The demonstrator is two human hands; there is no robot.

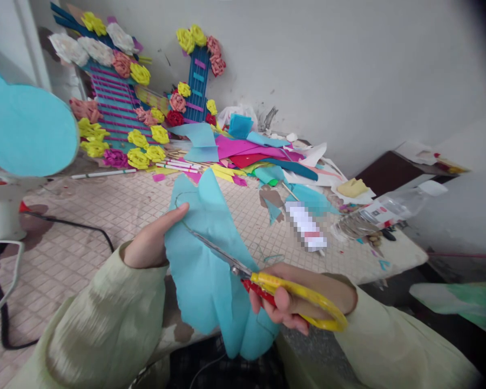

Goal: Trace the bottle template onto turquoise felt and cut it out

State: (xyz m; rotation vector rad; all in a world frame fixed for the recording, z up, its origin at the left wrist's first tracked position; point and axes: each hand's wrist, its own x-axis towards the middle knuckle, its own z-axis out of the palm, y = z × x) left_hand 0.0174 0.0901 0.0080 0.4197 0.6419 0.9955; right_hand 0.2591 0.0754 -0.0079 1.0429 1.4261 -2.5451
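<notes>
My left hand (pixel 152 237) grips the left edge of a light blue sheet of paper (pixel 202 275), thumb on top and the other fingers hidden behind it. A thin dark curved line runs over the paper near that thumb. My right hand (pixel 291 302) is closed round the yellow and red handles of a pair of scissors (pixel 243 270). Their metal blades lie across the paper and point up and left toward my left thumb. The lower end of the paper hangs past the table's near edge, over my lap.
Coloured paper sheets (pixel 251 148) lie heaped along the wall. Two flower-trimmed blue panels (pixel 113 105) lean at the back left. A light blue paddle-shaped thing (pixel 32 121) stands on a white base, a cable (pixel 76 224) beside it. A plastic bottle (pixel 380 213) lies at right.
</notes>
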